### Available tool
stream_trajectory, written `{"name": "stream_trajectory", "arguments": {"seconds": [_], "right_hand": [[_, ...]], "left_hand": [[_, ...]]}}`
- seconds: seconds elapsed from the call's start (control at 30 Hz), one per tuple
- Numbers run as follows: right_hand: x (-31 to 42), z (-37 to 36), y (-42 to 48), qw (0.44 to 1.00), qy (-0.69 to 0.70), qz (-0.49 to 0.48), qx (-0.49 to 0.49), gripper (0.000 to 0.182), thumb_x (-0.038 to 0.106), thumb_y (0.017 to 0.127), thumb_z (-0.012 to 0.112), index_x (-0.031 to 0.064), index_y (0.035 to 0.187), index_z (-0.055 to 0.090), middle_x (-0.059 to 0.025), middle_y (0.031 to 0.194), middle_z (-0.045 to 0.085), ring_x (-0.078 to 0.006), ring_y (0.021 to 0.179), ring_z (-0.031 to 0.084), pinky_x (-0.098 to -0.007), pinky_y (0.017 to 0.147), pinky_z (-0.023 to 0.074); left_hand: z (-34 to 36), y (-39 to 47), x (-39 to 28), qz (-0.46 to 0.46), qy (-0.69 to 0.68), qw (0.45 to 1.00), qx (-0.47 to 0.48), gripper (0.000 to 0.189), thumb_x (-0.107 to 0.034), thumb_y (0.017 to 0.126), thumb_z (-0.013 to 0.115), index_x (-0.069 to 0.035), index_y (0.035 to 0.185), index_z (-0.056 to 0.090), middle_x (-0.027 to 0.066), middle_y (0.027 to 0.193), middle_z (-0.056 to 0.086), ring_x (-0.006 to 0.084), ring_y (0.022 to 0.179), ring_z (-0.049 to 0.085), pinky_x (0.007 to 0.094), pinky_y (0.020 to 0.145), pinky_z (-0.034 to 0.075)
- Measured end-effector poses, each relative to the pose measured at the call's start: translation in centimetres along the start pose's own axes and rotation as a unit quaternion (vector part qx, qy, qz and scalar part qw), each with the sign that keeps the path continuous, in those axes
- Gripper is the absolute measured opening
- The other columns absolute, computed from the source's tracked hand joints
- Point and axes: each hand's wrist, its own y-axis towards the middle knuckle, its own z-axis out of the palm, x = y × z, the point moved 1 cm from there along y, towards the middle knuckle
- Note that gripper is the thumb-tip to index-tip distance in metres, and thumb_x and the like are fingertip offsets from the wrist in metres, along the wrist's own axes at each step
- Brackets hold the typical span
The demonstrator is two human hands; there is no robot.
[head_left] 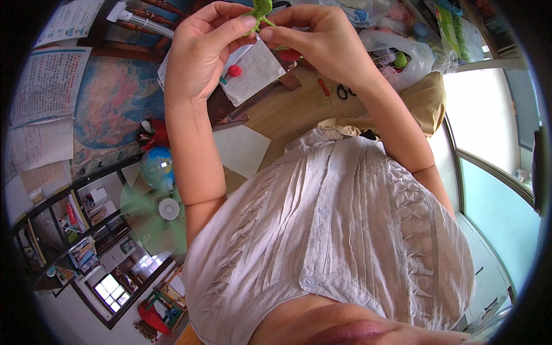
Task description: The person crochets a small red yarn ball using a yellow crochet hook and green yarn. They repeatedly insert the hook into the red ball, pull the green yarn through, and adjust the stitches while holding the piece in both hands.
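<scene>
Both hands are raised together at the top of the view. My left hand pinches a small green crocheted piece between thumb and fingers. Close against it, my right hand has its thumb and fingertips closed on green yarn at the lower edge of the piece. The fingers hide part of the work. Below the hands, a small red crocheted ball rests on a sheet of lined paper. Another red item shows partly beneath my right hand.
A red-handled crochet hook and black-handled scissors lie on the wooden surface to the right. A plastic bag holds balls of yarn. On the left are a globe and a green fan with blurred blades.
</scene>
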Motion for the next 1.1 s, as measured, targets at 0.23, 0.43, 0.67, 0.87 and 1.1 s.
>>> {"name": "stream_trajectory", "arguments": {"seconds": [0.23,0.43,0.67,0.87,1.1], "right_hand": [[-1.1,0.1,0.9,0.996,0.043,-0.064,-0.051,0.025,0.021,0.093,0.064,-0.0032,0.087,0.068,0.0021,0.062,0.056,-0.004,0.049,0.045,-0.0215,0.042,0.0347],[-0.8,0.3,0.6,0.997,0.054,-0.001,-0.056,0.025,0.021,0.093,0.063,-0.0016,0.084,0.068,0.003,0.059,0.054,-0.0033,0.048,0.043,-0.0208,0.041,0.032],[-2.5,0.6,0.7,0.995,0.055,-0.056,-0.062,0.02,0.017,0.095,0.059,-0.0005,0.099,0.066,-0.0002,0.07,0.061,-0.0027,0.05,0.042,-0.0188,0.043,0.0292],[-3.8,0.9,0.7,0.982,0.057,-0.165,-0.079,0.019,0.019,0.09,0.067,0.0006,0.095,0.07,0.0051,0.062,0.055,-0.0004,0.051,0.043,-0.0189,0.044,0.0317],[-4.6,1.1,0.8,0.979,0.078,-0.174,-0.073,0.018,0.018,0.091,0.065,0.0021,0.098,0.07,0.0073,0.059,0.052,0.0015,0.048,0.039,-0.0176,0.041,0.0267]], "left_hand": [[-0.8,-0.1,0.3,-0.013,-0.021,1.0,0.015,0.02,-0.004,0.087,0.063,0.001,0.106,0.062,0.0096,0.101,0.067,0.0146,0.088,0.063,0.0283,0.082,0.051],[0.2,-0.3,0.2,0.017,0.025,0.999,-0.035,0.019,-0.005,0.087,0.064,0.002,0.105,0.064,0.0092,0.101,0.067,0.0134,0.086,0.062,0.0271,0.081,0.05],[2.7,-1.1,-0.1,0.105,0.218,0.963,-0.117,0.022,-0.003,0.084,0.069,0.004,0.105,0.063,0.0077,0.098,0.066,0.0115,0.088,0.062,0.025,0.08,0.05],[4.9,-2.3,-0.7,0.154,0.242,0.944,-0.161,0.022,0.003,0.083,0.069,0.004,0.104,0.063,0.0062,0.096,0.065,0.0098,0.087,0.061,0.0215,0.079,0.049],[5.1,-2.9,-0.8,0.25,0.374,0.883,-0.135,0.021,0.005,0.082,0.068,0.004,0.103,0.066,0.0037,0.096,0.063,0.0093,0.084,0.061,0.0221,0.074,0.05]]}}
